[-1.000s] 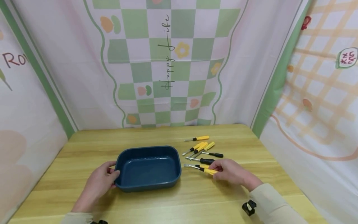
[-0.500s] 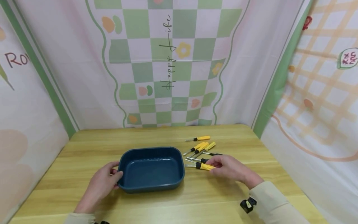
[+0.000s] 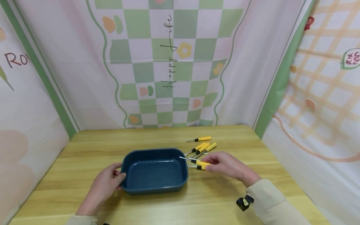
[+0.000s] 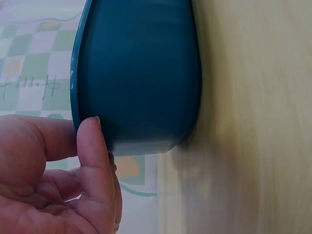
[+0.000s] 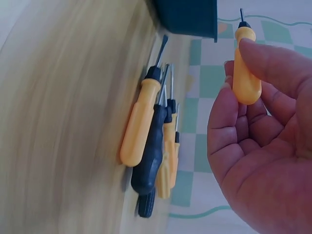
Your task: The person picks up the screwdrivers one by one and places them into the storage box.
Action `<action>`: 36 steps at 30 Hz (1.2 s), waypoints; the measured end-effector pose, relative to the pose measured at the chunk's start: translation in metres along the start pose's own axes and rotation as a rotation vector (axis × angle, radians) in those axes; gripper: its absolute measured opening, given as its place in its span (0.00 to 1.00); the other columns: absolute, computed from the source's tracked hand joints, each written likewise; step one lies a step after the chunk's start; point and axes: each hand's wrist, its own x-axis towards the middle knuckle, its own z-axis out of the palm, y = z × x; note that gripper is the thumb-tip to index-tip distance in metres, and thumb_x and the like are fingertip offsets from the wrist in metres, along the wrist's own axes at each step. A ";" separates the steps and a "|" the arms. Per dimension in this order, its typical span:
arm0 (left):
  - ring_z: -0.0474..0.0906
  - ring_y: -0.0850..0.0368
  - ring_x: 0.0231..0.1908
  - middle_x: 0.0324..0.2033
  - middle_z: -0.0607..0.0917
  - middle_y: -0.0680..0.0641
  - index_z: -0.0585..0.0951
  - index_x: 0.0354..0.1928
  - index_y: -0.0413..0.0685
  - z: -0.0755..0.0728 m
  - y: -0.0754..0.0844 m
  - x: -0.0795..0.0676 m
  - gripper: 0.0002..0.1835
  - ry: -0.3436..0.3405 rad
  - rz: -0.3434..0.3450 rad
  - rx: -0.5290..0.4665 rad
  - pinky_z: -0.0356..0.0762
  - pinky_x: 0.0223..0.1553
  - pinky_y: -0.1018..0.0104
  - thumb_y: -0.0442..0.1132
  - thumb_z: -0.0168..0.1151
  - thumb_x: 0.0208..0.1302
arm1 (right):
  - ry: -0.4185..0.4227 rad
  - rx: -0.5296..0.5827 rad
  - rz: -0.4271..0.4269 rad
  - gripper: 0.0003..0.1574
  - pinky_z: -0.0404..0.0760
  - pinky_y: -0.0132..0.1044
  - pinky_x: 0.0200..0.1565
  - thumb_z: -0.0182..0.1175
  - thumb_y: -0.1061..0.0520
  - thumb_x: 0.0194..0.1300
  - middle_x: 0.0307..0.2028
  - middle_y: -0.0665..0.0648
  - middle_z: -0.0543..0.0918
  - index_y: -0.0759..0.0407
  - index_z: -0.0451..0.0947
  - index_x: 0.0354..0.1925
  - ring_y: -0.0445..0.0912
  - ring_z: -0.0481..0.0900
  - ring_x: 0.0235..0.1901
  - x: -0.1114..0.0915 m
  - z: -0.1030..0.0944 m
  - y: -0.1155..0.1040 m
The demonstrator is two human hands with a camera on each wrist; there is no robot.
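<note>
My left hand (image 3: 108, 182) grips the left end of a dark blue rectangular tub (image 3: 156, 175); in the left wrist view the thumb and fingers pinch its rim (image 4: 74, 87). Nothing lies inside the tub. In my right hand (image 3: 227, 165) is a screwdriver with a yellow handle (image 5: 247, 73), pinched between thumb and fingers above the table. Its tip reaches over the tub's right rim in the head view. Below that hand another yellow screwdriver (image 5: 139, 124) lies on the table beside a black-handled screwdriver (image 5: 148, 156).
Several yellow-handled screwdrivers (image 3: 203, 148) lie close together behind the right hand, and one yellow screwdriver (image 3: 203, 138) sits apart farther back. The wooden table (image 3: 92, 143) ends at a patterned curtain (image 3: 182, 72), with fabric on both sides.
My right hand has lifted one yellow screwdriver off the table and carried it left toward the tub. The tub has shifted slightly right with my left hand still on it.
</note>
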 end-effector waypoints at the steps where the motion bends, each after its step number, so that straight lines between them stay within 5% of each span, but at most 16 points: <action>1: 0.80 0.56 0.27 0.41 0.83 0.43 0.73 0.71 0.37 0.001 0.000 0.000 0.26 0.001 0.001 -0.005 0.83 0.27 0.65 0.37 0.61 0.74 | 0.001 0.003 0.004 0.15 0.82 0.32 0.41 0.66 0.56 0.72 0.46 0.59 0.88 0.53 0.85 0.55 0.46 0.81 0.40 0.001 0.000 -0.001; 36: 0.80 0.56 0.27 0.41 0.82 0.42 0.73 0.71 0.37 0.014 0.003 -0.002 0.27 0.010 0.018 -0.033 0.84 0.27 0.65 0.36 0.62 0.74 | -0.032 0.050 -0.025 0.19 0.85 0.35 0.44 0.67 0.51 0.72 0.50 0.53 0.88 0.53 0.86 0.59 0.48 0.82 0.43 0.034 0.013 -0.024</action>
